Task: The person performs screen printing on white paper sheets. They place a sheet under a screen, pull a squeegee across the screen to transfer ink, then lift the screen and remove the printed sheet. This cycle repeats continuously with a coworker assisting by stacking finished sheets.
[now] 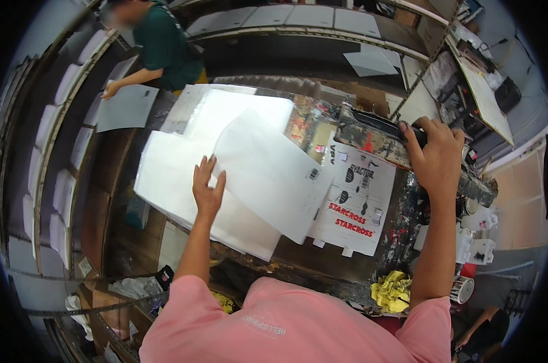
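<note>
My left hand [208, 189] rests at the near left edge of a loose white sheet [268, 175], its fingers spread and its thumb apart. Beneath that sheet lies a stack of white sheets [177, 163]. The loose sheet carries a small dark printed mark and overlaps a printed sheet [359, 199] with black and red lettering and shapes. At the upper right, my right hand [436, 151] is closed over a paint-stained bar [377, 140], which looks like the edge of a printing frame. A dark handle-like piece lies along that bar.
A co-worker in a dark green shirt [165, 48] holds a grey-white sheet [127, 107] by racks at the left. More sheets lie on the back shelf [286, 17]. Crumpled yellow material [391, 291] sits by my right elbow, near a white can [462, 289].
</note>
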Action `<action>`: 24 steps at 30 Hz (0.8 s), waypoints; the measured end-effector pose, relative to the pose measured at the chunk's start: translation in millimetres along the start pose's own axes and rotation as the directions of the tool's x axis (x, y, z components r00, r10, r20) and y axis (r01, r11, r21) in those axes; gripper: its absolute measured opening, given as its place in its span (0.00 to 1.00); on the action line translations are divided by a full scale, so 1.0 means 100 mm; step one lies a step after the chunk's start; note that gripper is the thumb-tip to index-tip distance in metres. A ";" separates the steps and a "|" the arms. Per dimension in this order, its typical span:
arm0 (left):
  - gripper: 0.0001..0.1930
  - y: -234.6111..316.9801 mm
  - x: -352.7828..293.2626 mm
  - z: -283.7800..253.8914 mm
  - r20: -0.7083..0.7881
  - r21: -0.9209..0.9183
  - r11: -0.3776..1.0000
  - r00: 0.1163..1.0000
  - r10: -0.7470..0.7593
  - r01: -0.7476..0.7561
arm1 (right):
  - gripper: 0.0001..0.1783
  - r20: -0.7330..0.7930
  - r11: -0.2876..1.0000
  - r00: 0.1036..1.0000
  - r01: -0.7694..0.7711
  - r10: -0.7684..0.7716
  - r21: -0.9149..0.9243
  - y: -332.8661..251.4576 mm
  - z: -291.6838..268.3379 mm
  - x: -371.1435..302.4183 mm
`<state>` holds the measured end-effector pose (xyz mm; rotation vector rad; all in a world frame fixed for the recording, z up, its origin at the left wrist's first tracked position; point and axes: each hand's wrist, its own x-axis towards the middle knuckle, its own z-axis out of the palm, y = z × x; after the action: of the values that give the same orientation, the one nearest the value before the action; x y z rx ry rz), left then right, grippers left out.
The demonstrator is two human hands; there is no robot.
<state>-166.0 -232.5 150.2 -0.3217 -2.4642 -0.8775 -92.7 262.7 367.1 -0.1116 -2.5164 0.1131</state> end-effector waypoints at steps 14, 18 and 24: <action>0.46 -0.24 -1.63 -0.37 0.350 0.004 0.878 0.822 -0.449 0.478 | 0.27 -0.011 0.997 0.999 0.035 -0.036 -0.074 -0.22 0.06 -0.65; 0.48 -0.36 -1.95 -0.72 0.403 0.181 0.874 0.777 -0.484 0.451 | 0.27 0.006 0.993 0.999 0.048 -0.048 -0.109 -0.20 0.07 -0.74; 0.55 -0.91 -1.36 -0.63 0.580 0.497 0.863 0.702 -0.413 0.097 | 0.27 0.046 0.987 0.998 0.044 -0.038 -0.154 -0.21 0.13 -0.83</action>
<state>-61.0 -349.7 72.4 -0.1276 -3.3682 -0.2822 -33.8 232.4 311.1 -0.1213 -2.5671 -0.0982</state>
